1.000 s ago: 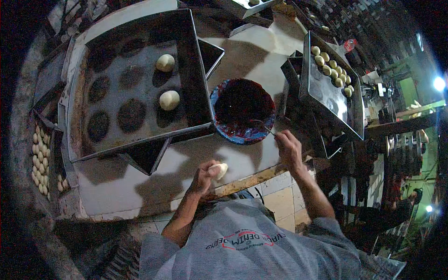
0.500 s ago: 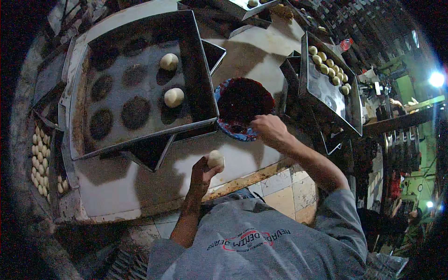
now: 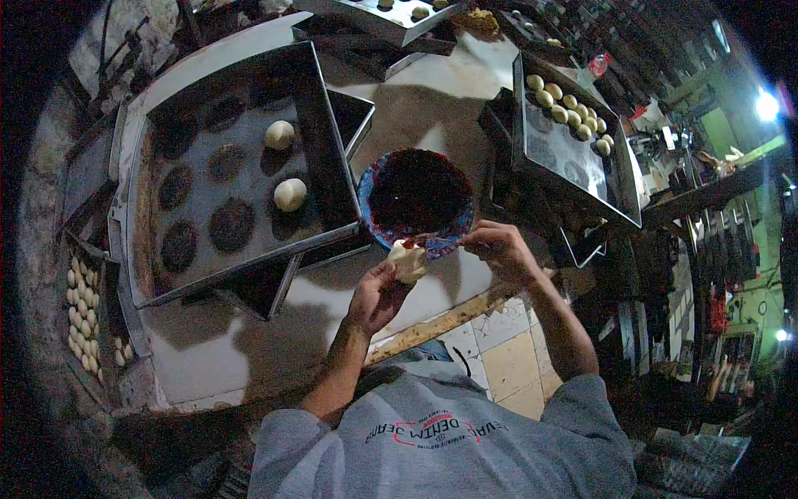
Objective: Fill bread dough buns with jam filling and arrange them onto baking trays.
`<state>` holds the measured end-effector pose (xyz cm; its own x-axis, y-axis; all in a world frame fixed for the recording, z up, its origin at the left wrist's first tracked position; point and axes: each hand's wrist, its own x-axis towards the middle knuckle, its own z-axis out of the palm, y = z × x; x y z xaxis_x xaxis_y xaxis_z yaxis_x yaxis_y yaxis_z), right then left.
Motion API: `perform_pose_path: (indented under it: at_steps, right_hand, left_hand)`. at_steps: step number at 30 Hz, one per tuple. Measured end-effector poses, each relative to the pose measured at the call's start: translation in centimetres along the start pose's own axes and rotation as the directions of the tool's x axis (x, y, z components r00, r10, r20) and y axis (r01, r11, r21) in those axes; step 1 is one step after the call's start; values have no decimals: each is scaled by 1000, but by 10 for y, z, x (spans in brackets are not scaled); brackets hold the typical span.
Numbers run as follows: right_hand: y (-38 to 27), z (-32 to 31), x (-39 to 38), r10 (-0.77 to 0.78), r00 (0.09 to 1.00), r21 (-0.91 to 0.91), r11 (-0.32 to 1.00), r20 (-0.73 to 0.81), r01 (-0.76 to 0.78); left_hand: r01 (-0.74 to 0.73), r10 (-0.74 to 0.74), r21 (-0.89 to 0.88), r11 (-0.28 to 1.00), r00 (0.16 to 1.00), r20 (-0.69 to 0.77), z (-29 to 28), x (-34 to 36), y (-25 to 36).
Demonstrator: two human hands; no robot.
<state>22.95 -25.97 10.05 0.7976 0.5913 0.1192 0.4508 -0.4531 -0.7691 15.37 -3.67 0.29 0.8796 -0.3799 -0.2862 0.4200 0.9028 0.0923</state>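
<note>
My left hand (image 3: 376, 295) is closed around a piece of pale dough (image 3: 407, 263), opened out at the top with a dab of red on it. Pinched in my right hand (image 3: 503, 251) is a thin utensil (image 3: 440, 242), whose tip reaches the dough; its exact kind is too small to tell. Both hands meet at the near rim of a blue bowl (image 3: 368, 221) holding dark red filling (image 3: 418, 190). Left of the bowl, a large metal tray (image 3: 259, 179) carries two round dough balls, the far one (image 3: 279, 135) and the near one (image 3: 290, 195).
A raised tray (image 3: 549, 150) with several dough balls stands at the right. Another tray (image 3: 391, 29) lies at the far edge. Down at the left, a box of many small dough balls (image 3: 83, 312) sits beside the table (image 3: 195, 358). The table's front edge runs close to my body.
My right hand has come out of the bowl toward me with the utensil. The left hand has moved up and right to the bowl, and its round dough ball is now opened.
</note>
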Motion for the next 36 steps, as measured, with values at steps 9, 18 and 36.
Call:
perform_pose_path:
  at_steps: [9,18,36]
  right_hand:
    - [60,46,-44,204,957,502,862,-206,-76]
    - [105,83,-62,61,718,-241,919,-694,-311]
    - [-43,141,-132,116,920,277,961,-375,-8]
  left_hand:
    - [-39,36,-40,998,997,-63,-11,1,3]
    - [-201,168,341,918,978,121,-11,-25,-6]
    - [-390,421,860,329,876,236,-11,-75,-73]
